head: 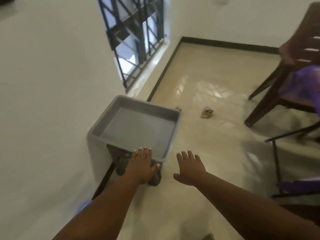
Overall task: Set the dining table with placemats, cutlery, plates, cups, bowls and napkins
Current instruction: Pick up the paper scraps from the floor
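Observation:
A grey plastic tub [110,118] with nothing visible inside stands by the white wall on a dark stool [119,161]. My left hand [142,161] lies with straight fingers over the tub's near rim, thumb at its near corner. My right hand [189,167] hovers open to the right of the tub, fingers spread, above the floor and holding nothing. No placemats, cutlery, plates, cups, bowls or napkins are in view.
A barred window [136,37] is set in the wall beyond the tub. A brown chair [294,66] with purple cloth [304,84] stands at the right, above a dark metal frame [275,161]. Two small scraps [206,112] lie on the glossy beige floor.

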